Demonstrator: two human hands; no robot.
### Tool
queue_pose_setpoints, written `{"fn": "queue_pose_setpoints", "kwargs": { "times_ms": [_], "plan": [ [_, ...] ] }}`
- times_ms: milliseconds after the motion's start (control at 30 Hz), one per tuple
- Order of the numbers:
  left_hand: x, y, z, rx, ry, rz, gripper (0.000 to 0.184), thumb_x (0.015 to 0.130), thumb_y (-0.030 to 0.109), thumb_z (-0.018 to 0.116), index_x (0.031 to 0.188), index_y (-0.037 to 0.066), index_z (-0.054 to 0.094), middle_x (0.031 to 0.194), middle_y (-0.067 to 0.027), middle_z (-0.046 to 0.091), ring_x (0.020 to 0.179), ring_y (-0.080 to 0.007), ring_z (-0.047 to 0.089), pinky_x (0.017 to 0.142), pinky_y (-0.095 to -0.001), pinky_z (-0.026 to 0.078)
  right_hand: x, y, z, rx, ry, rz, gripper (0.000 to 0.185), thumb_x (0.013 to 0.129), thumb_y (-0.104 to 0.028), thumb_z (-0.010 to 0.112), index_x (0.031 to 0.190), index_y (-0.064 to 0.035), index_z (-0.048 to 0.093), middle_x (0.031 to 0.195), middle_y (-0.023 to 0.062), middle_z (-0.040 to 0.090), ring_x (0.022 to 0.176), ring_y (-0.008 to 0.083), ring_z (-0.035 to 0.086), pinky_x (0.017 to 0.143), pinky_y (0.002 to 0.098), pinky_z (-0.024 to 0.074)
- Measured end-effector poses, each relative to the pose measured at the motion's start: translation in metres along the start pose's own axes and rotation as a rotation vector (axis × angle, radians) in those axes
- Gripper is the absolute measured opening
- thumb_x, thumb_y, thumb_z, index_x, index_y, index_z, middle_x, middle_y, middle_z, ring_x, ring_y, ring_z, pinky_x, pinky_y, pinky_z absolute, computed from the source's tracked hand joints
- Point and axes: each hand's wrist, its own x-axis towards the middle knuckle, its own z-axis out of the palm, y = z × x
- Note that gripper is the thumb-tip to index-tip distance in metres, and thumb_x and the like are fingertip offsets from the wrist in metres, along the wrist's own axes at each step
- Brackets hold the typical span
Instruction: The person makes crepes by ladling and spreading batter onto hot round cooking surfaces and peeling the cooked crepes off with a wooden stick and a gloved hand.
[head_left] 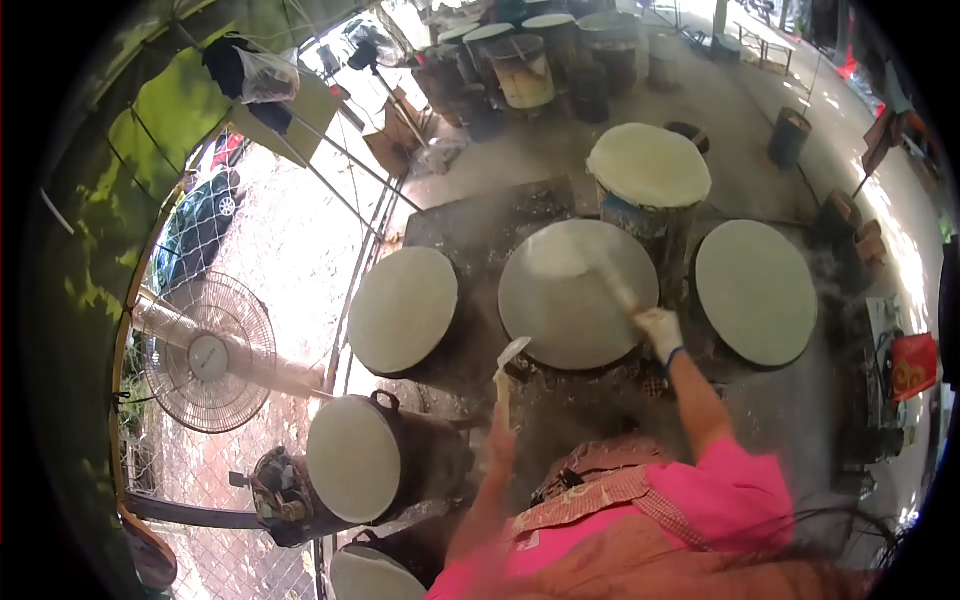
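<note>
In front of me is a large round grey pan-like surface (585,325). My right hand (660,330), in a pale glove with a blue band at the wrist, is closed around the handle of a long-handled tool (618,288). The tool's far end is blurred over a whitish patch at the back of the round surface, so its shape is unclear. My left hand (502,388) is closed on a small ladle-like tool (514,350) with a pale flat head. It is held at the near left edge of the round surface.
Pale round-topped drums stand at left (403,310), right (757,293) and behind (650,165). A handled pot (355,460) with a pale top stands lower left, near a large fan (208,357). Several buckets (522,72) line the back. A red packet (913,367) is at far right.
</note>
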Motion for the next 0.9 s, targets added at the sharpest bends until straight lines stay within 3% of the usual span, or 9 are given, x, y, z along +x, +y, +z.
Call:
{"fn": "queue_pose_setpoints", "kwargs": {
  "times_ms": [67,100,200,300,567,600,667,800,900],
  "plan": [
    [-0.001,-0.018,0.01,0.065,0.066,0.115,0.065,0.08,0.007,0.05,0.142,0.012,0.033,0.131,-0.0173,0.05,0.114,-0.034,0.053,0.093,-0.0345,0.042,-0.031,-0.016,0.034,0.005,-0.154,-0.016,0.021,0.076,-0.013,0.072,0.088,0.0033,0.069,0.077,0.0064,0.065,0.061,0.0139,0.058,0.052,0.0281,0.0448],
    [0.0,-0.024,0.014,0.09,0.106,0.194,0.065,0.08,0.007,0.049,0.143,0.012,0.032,0.128,-0.0168,0.053,0.111,-0.0328,0.055,0.091,-0.0346,0.043,-0.001,0.023,0.039,0.096,-0.216,-0.001,0.029,0.077,-0.02,0.072,0.096,0.0013,0.067,0.07,0.0066,0.062,0.047,0.0115,0.051,0.04,0.0279,0.0372],
    [-0.003,-0.035,0.02,0.163,0.198,0.326,0.065,0.081,0.007,0.049,0.143,0.012,0.031,0.126,-0.0166,0.054,0.108,-0.0317,0.057,0.089,-0.035,0.045,0.002,-0.036,-0.02,0.042,-0.28,0.168,0.025,0.08,-0.018,0.07,0.095,0.0011,0.067,0.067,0.0068,0.061,0.043,0.0119,0.047,0.037,0.0283,0.0333],
    [-0.017,-0.031,0.025,0.158,0.184,0.187,0.065,0.081,0.007,0.05,0.143,0.011,0.031,0.126,-0.0172,0.054,0.107,-0.0317,0.057,0.088,-0.0353,0.045,0.034,-0.065,-0.039,0.171,-0.189,0.26,0.021,0.081,-0.017,0.069,0.091,0.001,0.066,0.061,0.0047,0.056,0.037,0.0136,0.04,0.035,0.0289,0.029],
    [-0.043,-0.02,0.038,0.099,0.184,-0.093,0.065,0.081,0.007,0.05,0.143,0.01,0.03,0.125,-0.0187,0.054,0.106,-0.0317,0.056,0.087,-0.0362,0.045,0.078,-0.062,-0.059,-0.023,-0.464,0.169,0.017,0.078,-0.016,0.072,0.079,0.0006,0.068,0.057,0.0061,0.055,0.039,0.0127,0.042,0.037,0.0298,0.0315],
    [-0.051,-0.02,0.04,0.099,0.185,-0.122,0.065,0.081,0.007,0.05,0.143,0.01,0.03,0.124,-0.0189,0.054,0.106,-0.0317,0.056,0.087,-0.0363,0.045,0.116,-0.064,-0.049,-0.217,-0.319,0.481,0.019,0.081,-0.019,0.07,0.082,0.0005,0.067,0.053,0.0066,0.053,0.039,0.0131,0.042,0.037,0.03,0.0305],
    [-0.063,-0.017,0.043,0.087,0.18,-0.179,0.065,0.081,0.007,0.05,0.143,0.009,0.03,0.124,-0.0193,0.054,0.105,-0.0317,0.056,0.087,-0.0365,0.045,0.099,-0.104,-0.042,-0.064,-0.393,0.216,0.024,0.08,-0.024,0.071,0.085,-0.0009,0.066,0.054,0.007,0.052,0.039,0.0149,0.042,0.036,0.032,0.0301],
    [-0.082,-0.015,0.047,0.042,0.187,-0.287,0.065,0.081,0.007,0.05,0.143,0.009,0.03,0.124,-0.0201,0.053,0.105,-0.0317,0.056,0.086,-0.037,0.045,0.095,-0.057,-0.032,-0.2,-0.652,0.372,0.019,0.079,-0.018,0.071,0.089,-0.0019,0.066,0.066,0.0092,0.059,0.042,0.0146,0.046,0.036,0.0326,0.0312],
    [-0.097,-0.019,0.05,0.005,0.209,-0.346,0.066,0.081,0.007,0.051,0.143,0.008,0.03,0.123,-0.0206,0.053,0.104,-0.0317,0.056,0.086,-0.0373,0.045,0.117,-0.084,-0.058,-0.219,-0.67,0.203,0.019,0.079,-0.02,0.072,0.084,-0.003,0.067,0.059,0.0081,0.057,0.038,0.0154,0.043,0.036,0.0336,0.0312]
  ]
}}
